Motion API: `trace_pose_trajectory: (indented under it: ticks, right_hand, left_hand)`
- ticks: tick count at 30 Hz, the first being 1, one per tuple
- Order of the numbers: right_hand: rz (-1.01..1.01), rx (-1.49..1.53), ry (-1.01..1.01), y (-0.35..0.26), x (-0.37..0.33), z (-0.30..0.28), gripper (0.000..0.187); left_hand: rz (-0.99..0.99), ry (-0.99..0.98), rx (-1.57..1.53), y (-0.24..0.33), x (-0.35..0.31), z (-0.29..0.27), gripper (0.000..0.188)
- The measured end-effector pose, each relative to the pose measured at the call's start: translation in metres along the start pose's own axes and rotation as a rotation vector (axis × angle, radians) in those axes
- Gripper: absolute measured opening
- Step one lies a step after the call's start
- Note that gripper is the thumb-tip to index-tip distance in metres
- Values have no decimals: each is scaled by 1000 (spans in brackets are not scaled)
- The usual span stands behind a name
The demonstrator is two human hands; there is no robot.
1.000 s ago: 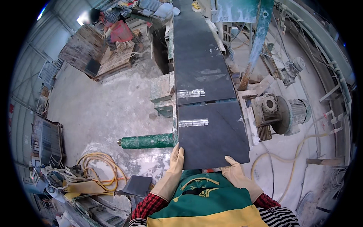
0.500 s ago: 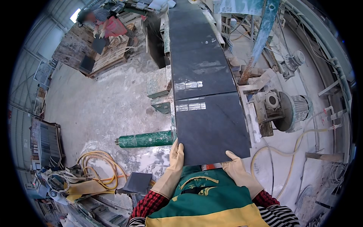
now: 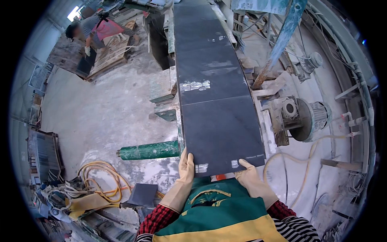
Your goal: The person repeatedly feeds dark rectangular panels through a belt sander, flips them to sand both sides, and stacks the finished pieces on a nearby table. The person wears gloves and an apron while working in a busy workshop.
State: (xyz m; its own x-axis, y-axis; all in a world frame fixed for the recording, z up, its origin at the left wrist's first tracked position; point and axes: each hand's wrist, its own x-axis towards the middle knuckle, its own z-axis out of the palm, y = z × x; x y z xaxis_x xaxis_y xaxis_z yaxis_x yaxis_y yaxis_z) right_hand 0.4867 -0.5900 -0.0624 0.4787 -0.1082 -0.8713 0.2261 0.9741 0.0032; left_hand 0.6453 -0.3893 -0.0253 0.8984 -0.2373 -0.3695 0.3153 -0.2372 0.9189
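Observation:
A dark grey stone slab (image 3: pixel 223 135), flat and rectangular, lies at the near end of a long row of similar slabs (image 3: pixel 209 56). My left hand (image 3: pixel 186 167), in a cream rubber glove, grips its near left corner with the fingers up along the side edge. At the near right corner, my right hand (image 3: pixel 248 173), gloved alike, has its thumb on the top face; its other fingers are mostly hidden beneath the slab. Bright reflections show along the near edge. A thin seam separates this slab from the one beyond it.
A green roller (image 3: pixel 149 150) juts out left of the row. On the right stands a motor with a gearbox (image 3: pixel 290 109). Yellow hoses (image 3: pixel 102 177) coil at lower left beside a loose dark tile (image 3: pixel 143 195). At far left a co-worker (image 3: pixel 94 30) bends over a wooden pallet (image 3: pixel 107 64).
The near slab's tilt has shifted slightly: reflections left its far edge and appeared near my hands, and the seam looks thinner. My grip is unchanged. The co-worker has bent lower, reaching toward a tile.

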Motion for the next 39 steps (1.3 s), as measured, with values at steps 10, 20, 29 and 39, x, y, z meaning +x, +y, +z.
trace_pose_trajectory:
  ticks: [10, 20, 29, 39]
  right_hand:
    - [7, -26, -69, -5, -8, 15, 21]
    - [105, -408, 10, -15, 3, 17, 42]
    - [207, -534, -315, -33, 21, 2, 54]
    - [286, -1107, -720, 55, -57, 32, 50]
  left_hand:
    - [119, 38, -47, -24, 9, 6, 43]
    - [153, -217, 546, 4, 17, -69, 47]
    - [-290, 41, -14, -44, -58, -158, 51]
    - [-396, 533, -330, -173, -266, -224, 54]
